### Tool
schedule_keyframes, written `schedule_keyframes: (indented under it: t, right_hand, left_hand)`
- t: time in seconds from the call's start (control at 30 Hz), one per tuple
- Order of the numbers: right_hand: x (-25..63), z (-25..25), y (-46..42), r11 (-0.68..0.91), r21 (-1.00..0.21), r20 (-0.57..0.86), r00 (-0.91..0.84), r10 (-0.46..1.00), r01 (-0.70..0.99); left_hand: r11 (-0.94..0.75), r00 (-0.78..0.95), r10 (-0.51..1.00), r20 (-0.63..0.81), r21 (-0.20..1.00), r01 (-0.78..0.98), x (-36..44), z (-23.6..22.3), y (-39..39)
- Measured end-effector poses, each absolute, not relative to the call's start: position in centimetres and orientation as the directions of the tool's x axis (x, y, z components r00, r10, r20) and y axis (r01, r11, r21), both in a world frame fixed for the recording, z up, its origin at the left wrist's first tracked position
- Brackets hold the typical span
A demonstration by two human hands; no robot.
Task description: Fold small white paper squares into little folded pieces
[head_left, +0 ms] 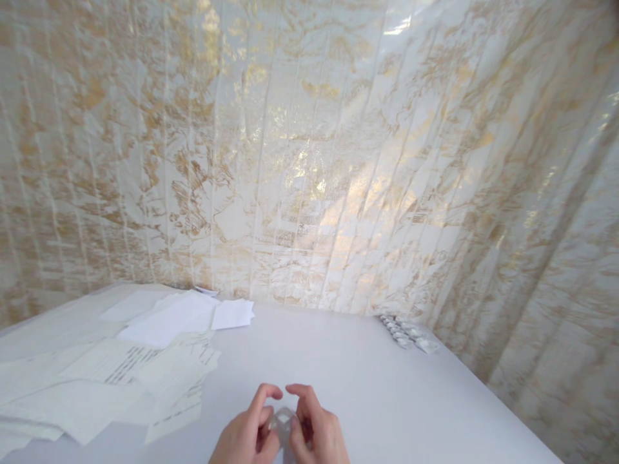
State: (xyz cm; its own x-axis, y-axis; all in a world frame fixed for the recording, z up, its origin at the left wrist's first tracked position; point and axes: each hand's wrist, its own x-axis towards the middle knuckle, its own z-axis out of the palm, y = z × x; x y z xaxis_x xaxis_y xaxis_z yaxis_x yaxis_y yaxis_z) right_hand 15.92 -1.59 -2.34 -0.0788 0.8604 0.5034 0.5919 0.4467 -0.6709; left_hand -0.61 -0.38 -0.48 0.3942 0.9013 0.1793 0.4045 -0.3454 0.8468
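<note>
My left hand (250, 426) and my right hand (313, 425) are close together at the table's front, low in the view. Between them is a small clear plastic bag (284, 419), its upper edge spread into a diamond shape. The thumbs and curled fingers of both hands pinch its sides, while both index fingers arch above it with their tips apart. The lower part of the bag is partly hidden by the hands and cut off by the frame.
Loose printed sheets (111, 367) overlap across the left of the white table (367, 393). Behind them lie blank white papers (169, 319) and a small stack of white slips (233, 314). Silvery blister packs (409, 334) rest at the back right. A gold-patterned curtain (300, 154) hangs behind.
</note>
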Motion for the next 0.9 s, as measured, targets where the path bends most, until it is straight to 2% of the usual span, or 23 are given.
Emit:
schedule_keyframes:
  t: [0.3, 0.9]
  right_hand:
    - [15.9, -2.7, -1.5, 0.469, -0.659, 0.533, -0.075, 0.843, 0.587]
    - [15.6, -2.6, -1.5, 0.447, -0.666, 0.527, -0.047, 0.849, 0.597]
  left_hand:
    - [-0.359, 0.346, 0.909, 0.232, 0.857, 0.37, -0.4, 0.6, -1.1]
    - [-0.292, 0.38, 0.911, 0.16, 0.901, 0.32, -0.6, 0.9, -0.8]
